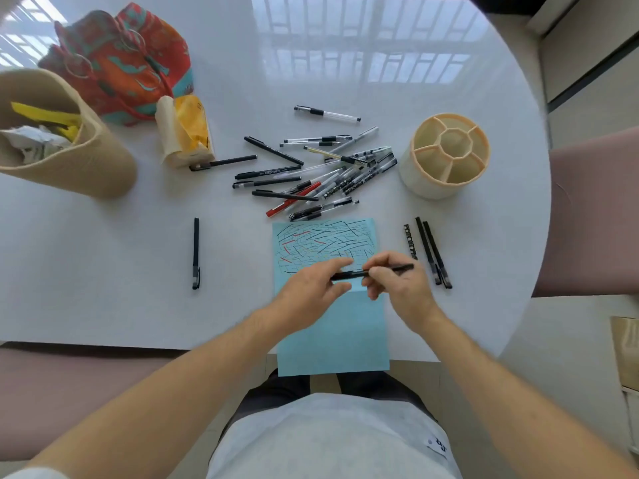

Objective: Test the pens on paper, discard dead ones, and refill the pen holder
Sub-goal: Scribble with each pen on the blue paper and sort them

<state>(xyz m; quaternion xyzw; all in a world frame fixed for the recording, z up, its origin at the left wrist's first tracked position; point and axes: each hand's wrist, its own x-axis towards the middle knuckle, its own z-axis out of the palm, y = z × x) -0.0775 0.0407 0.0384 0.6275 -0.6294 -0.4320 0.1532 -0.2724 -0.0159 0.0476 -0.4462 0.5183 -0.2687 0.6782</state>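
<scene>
A black pen (pixel 387 270) lies level between both hands above the blue paper (pixel 332 326), whose top half is covered in scribbled test lines. My left hand (pixel 311 288) pinches its left end, and my right hand (pixel 397 285) grips its middle. A heap of several pens (pixel 318 171) lies beyond the paper. To the right of the paper lie three dark pens (pixel 428 252) side by side. A single black pen (pixel 196 253) lies alone to the left. The cream pen holder (pixel 446 155) with divided compartments stands empty at the right.
A tan bin (pixel 69 146) holding crumpled paper and yellow scraps stands at the far left. A patterned red bag (pixel 121 60) and a yellow tissue pack (pixel 185 133) sit behind it. The round white table (pixel 345 63) ends near my lap; pink chairs flank it.
</scene>
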